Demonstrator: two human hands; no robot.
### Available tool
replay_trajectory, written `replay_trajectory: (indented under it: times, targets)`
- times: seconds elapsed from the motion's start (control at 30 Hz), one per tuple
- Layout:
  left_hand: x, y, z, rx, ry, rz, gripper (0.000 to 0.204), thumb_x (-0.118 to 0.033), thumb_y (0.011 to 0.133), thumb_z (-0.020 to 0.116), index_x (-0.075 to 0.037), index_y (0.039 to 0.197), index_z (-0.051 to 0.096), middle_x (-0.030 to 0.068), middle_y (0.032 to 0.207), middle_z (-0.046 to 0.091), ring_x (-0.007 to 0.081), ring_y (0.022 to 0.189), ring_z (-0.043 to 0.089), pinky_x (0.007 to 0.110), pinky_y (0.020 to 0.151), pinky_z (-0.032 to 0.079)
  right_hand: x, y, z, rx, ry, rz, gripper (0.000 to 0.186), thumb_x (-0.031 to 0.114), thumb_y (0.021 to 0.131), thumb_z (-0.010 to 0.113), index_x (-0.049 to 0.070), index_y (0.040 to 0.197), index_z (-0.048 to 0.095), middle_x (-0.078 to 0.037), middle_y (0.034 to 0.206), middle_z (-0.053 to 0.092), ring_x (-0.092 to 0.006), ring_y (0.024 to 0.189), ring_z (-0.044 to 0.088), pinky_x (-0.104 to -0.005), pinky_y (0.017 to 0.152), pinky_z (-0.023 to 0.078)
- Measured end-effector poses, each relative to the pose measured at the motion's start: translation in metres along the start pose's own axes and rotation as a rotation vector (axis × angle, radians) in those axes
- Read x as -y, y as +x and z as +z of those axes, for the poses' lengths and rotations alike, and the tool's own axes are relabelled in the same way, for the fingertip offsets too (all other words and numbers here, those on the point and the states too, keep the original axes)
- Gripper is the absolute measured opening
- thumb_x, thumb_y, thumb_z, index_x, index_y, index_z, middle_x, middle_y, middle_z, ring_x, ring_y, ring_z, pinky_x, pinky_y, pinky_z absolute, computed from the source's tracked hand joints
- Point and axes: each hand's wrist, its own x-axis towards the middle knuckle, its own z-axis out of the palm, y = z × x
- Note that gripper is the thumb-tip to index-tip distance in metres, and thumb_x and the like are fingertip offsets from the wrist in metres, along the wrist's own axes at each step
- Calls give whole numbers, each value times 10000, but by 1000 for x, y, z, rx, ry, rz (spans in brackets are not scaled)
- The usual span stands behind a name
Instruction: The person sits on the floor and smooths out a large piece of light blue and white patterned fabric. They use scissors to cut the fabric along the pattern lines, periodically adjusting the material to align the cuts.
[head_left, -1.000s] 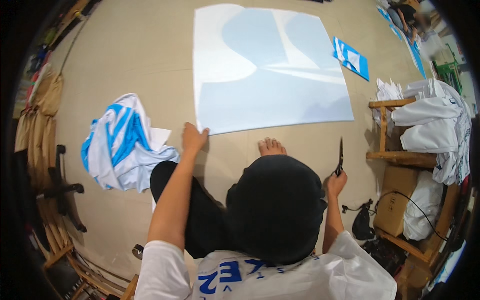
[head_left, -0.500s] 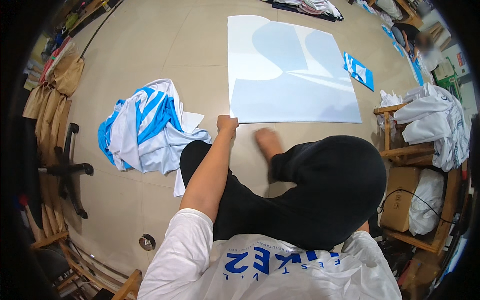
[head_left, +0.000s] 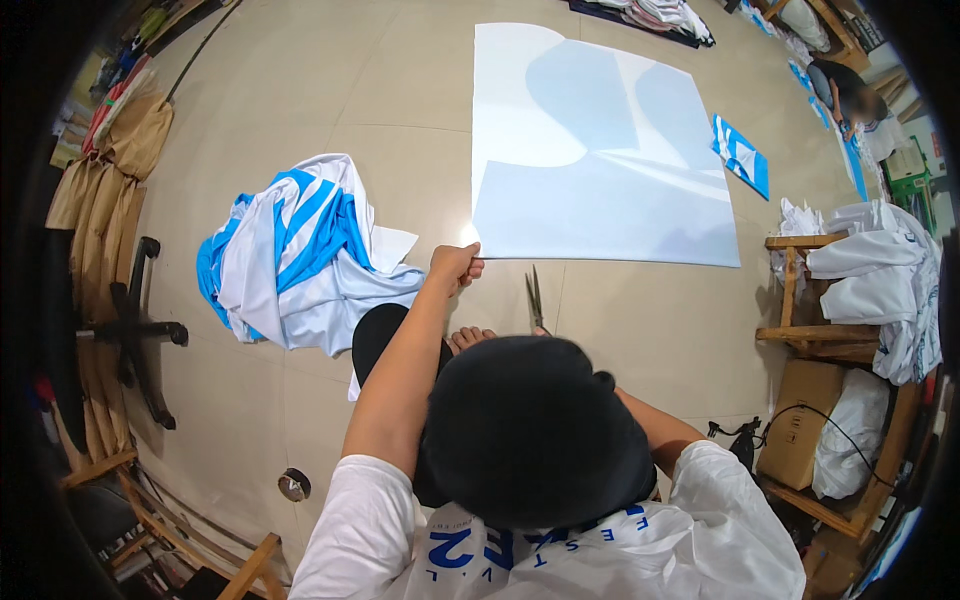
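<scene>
A large sheet of white and pale blue printed fabric (head_left: 600,210) lies flat on the floor ahead of me. My left hand (head_left: 456,268) is closed, pinching the sheet's near left corner. Scissors (head_left: 535,298) point up toward the sheet's near edge, blades slightly apart and not touching it. My right hand (head_left: 541,331) holds them; little more than a fingertip shows, as my raised knee in black trousers hides the rest. Left of my left hand sits a heap of blue and white cloth (head_left: 300,250).
A folded blue and white piece (head_left: 741,158) lies right of the sheet. White cloth (head_left: 875,270) drapes over a wooden rack (head_left: 820,334) at right. A roll of tape (head_left: 294,485) and a chair base (head_left: 140,330) are at left. Another person (head_left: 845,95) crouches far right.
My right hand has come forward with the scissors, hidden before. My right knee has swung left and upright, and the foot has drawn back. My left hand stays at the corner.
</scene>
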Motion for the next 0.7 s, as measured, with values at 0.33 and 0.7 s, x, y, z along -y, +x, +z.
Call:
replay_trajectory:
  times: [0.33, 0.7]
  targets:
    - [-24, -11, -17, 205, 250, -38, 255, -249, 998, 740, 0, 1051, 757, 37, 877, 779, 64, 624, 624, 233, 486, 396, 32, 34, 68, 138, 302, 26, 484, 531, 993, 740, 65, 875, 680, -14, 716, 630, -109, 633, 585, -266, 596, 451]
    - [-26, -16, -19, 221, 217, -42, 272, -292, 1006, 750, -33, 1085, 772, 11, 943, 778, 43, 706, 598, 216, 594, 427, 62, 45, 80, 126, 235, 36, 516, 525, 997, 733, 28, 884, 654, -28, 725, 618, -116, 656, 593, -277, 613, 465]
